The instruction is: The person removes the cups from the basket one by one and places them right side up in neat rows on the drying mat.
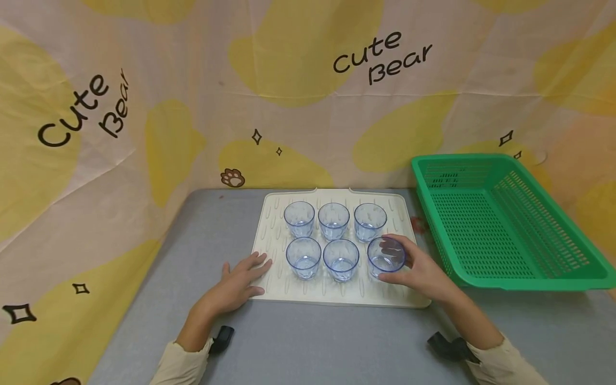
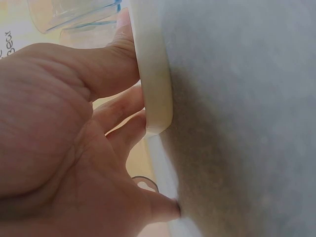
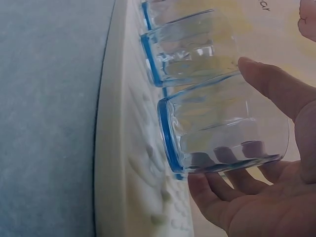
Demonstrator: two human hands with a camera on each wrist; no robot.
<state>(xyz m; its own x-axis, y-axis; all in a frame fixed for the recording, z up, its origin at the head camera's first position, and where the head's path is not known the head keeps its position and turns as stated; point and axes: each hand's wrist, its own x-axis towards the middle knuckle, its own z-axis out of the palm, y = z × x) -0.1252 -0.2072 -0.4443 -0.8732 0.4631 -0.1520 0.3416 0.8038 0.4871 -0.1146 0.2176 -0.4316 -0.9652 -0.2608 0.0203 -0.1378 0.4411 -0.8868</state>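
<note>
On a cream-white ridged drying tray (image 1: 274,289) stand clear bluish glasses in two rows of three. My right hand (image 1: 425,275) grips the front right glass (image 1: 377,261), thumb on its near side and fingers round its far side. In the right wrist view that same glass (image 3: 222,128) appears between thumb and fingers, its blue base by the tray surface. My left hand (image 1: 234,287) rests on the tray's left edge with fingers spread. The left wrist view shows its thumb (image 2: 106,69) against the tray's rim. The front middle glass (image 1: 341,262) stands beside the held one.
A green perforated plastic basket (image 1: 440,251) sits right of the tray, close to my right forearm. Grey cloth (image 1: 313,347) covers the table. Behind it hangs a patterned curtain (image 1: 298,117) with yellow patches and lettering.
</note>
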